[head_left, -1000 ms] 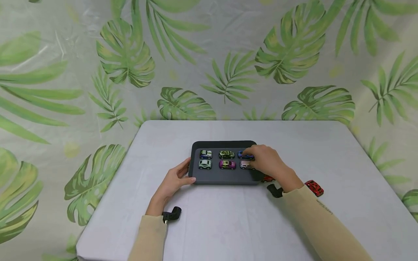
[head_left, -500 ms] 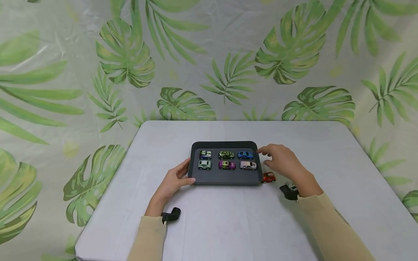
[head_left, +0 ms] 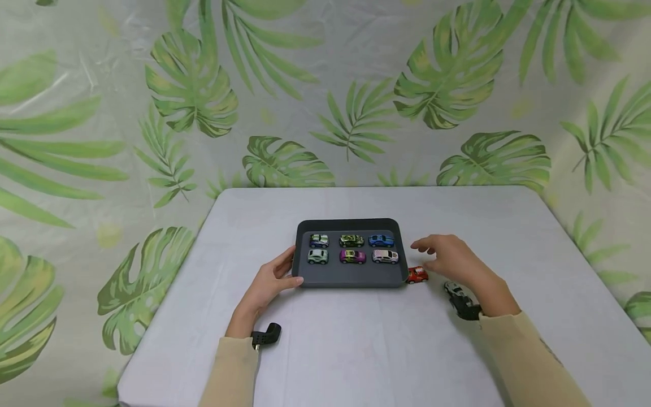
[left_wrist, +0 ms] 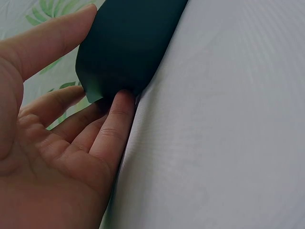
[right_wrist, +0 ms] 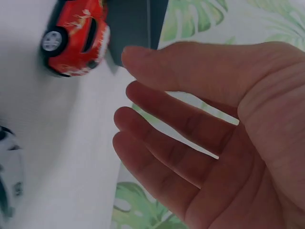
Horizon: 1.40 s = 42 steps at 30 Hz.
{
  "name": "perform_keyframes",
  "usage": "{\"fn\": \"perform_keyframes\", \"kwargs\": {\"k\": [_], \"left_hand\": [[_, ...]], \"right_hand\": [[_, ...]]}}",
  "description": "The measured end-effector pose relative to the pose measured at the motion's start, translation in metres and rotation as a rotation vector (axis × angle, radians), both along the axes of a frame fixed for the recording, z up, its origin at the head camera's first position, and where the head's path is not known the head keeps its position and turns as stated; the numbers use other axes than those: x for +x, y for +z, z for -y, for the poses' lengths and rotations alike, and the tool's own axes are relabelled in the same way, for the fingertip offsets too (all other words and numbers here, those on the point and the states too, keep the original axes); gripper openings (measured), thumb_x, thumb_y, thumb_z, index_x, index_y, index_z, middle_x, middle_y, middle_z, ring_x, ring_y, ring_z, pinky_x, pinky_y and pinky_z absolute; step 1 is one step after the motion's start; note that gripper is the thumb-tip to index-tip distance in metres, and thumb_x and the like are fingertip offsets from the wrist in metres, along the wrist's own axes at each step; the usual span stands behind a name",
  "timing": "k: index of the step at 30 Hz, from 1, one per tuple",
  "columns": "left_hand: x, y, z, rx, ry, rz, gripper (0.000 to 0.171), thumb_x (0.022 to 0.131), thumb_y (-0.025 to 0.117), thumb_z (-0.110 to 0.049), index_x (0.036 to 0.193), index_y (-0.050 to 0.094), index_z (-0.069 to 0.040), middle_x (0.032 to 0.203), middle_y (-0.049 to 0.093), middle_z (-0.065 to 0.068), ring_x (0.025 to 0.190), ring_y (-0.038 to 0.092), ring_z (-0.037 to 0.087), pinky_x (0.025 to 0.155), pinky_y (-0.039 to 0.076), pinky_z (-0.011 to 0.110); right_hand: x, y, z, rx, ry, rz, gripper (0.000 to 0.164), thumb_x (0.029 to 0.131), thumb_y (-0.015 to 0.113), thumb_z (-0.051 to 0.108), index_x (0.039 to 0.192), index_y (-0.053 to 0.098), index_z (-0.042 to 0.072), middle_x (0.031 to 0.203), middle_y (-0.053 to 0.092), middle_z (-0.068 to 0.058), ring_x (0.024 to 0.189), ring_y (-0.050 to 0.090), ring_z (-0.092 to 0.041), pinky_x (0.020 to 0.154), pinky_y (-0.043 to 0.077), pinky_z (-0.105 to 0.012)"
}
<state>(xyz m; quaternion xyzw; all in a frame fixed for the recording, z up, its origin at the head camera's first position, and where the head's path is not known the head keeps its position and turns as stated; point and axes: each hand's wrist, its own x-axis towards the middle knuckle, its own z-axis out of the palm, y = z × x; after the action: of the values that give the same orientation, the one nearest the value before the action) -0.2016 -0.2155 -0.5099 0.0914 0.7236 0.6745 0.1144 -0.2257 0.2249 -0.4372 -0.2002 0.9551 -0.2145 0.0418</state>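
My left hand (head_left: pixel 269 285) holds the left side of a dark grey tray (head_left: pixel 351 275). In the left wrist view its thumb (left_wrist: pixel 71 36) and fingers touch the tray's edge. Two rows of toy cars stand in the tray, among them a blue car (head_left: pixel 381 241), a purple car (head_left: pixel 352 256) and a pale pink-and-white car (head_left: pixel 385 256). Right of the tray, my right hand (head_left: pixel 455 257) hovers with relaxed, bent fingers and nothing in them. Below its fingertips a red toy car (head_left: pixel 417 275) sits beside the tray's front right corner.
A white-and-grey toy car (head_left: pixel 458 293) stands near my right wrist, partly covered by the black wrist camera (head_left: pixel 468 311). A white cloth covers the table (head_left: pixel 356 350). Behind it hangs a leaf-patterned curtain (head_left: pixel 351 102).
My right hand has moved from above the tray's right-hand cars out to the right, uncovering the blue and pink-and-white cars. The left hand stays at the tray.
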Motion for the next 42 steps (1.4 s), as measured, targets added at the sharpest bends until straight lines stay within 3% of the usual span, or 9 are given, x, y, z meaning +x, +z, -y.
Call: {"fn": "perform_keyframes", "kwargs": {"k": [5, 10, 16, 23, 34, 42], "left_hand": [[0.0, 0.001, 0.0, -0.005, 0.01, 0.013, 0.089, 0.085, 0.083, -0.01, 0.158, 0.034, -0.022, 0.163, 0.03, 0.002, 0.148, 0.03, 0.019, 0.118, 0.03, 0.04], [0.002, 0.001, -0.001, -0.003, 0.006, 0.01, 0.089, 0.085, 0.082, -0.007, 0.158, 0.034, -0.021, 0.162, 0.03, 0.001, 0.147, 0.03, 0.018, 0.118, 0.032, 0.037], [0.002, 0.001, -0.002, 0.001, 0.004, -0.001, 0.09, 0.084, 0.083, -0.008, 0.158, 0.034, -0.02, 0.163, 0.03, 0.002, 0.147, 0.03, 0.019, 0.118, 0.03, 0.038], [0.002, 0.002, -0.002, -0.002, 0.009, 0.008, 0.091, 0.083, 0.085, -0.012, 0.158, 0.034, -0.021, 0.162, 0.03, 0.0, 0.147, 0.031, 0.017, 0.118, 0.031, 0.038], [0.0, 0.002, -0.001, 0.004, 0.007, 0.0, 0.09, 0.083, 0.084, -0.01, 0.158, 0.035, -0.022, 0.162, 0.03, 0.001, 0.147, 0.031, 0.018, 0.116, 0.034, 0.034], [0.001, 0.002, -0.001, 0.014, 0.001, -0.008, 0.091, 0.084, 0.083, -0.007, 0.159, 0.033, -0.018, 0.163, 0.029, 0.003, 0.148, 0.03, 0.021, 0.115, 0.034, 0.038]], "right_hand": [[0.004, -0.008, 0.0, -0.013, 0.011, 0.051, 0.043, 0.085, 0.078, 0.006, 0.127, 0.07, 0.005, 0.12, 0.069, -0.011, 0.102, 0.063, -0.032, 0.079, 0.056, -0.046], [0.007, -0.016, 0.002, -0.018, 0.013, 0.077, 0.042, 0.081, 0.082, 0.008, 0.122, 0.072, 0.006, 0.106, 0.07, -0.006, 0.091, 0.063, -0.025, 0.073, 0.055, -0.041], [0.008, -0.021, 0.003, -0.016, 0.028, 0.057, 0.037, 0.079, 0.084, 0.007, 0.115, 0.075, 0.007, 0.094, 0.067, -0.002, 0.08, 0.059, -0.018, 0.064, 0.051, -0.034], [0.009, -0.025, 0.002, -0.006, 0.04, 0.038, 0.031, 0.077, 0.086, 0.006, 0.107, 0.078, 0.012, 0.087, 0.06, -0.002, 0.071, 0.051, -0.018, 0.059, 0.044, -0.031], [0.007, -0.019, -0.007, -0.014, -0.002, 0.082, 0.03, 0.078, 0.083, 0.006, 0.107, 0.075, 0.01, 0.099, 0.069, -0.002, 0.08, 0.06, -0.019, 0.064, 0.052, -0.034], [0.008, -0.013, -0.014, -0.041, -0.027, 0.095, 0.032, 0.077, 0.086, 0.009, 0.108, 0.076, 0.01, 0.098, 0.066, -0.001, 0.083, 0.062, -0.019, 0.065, 0.053, -0.033]]}}
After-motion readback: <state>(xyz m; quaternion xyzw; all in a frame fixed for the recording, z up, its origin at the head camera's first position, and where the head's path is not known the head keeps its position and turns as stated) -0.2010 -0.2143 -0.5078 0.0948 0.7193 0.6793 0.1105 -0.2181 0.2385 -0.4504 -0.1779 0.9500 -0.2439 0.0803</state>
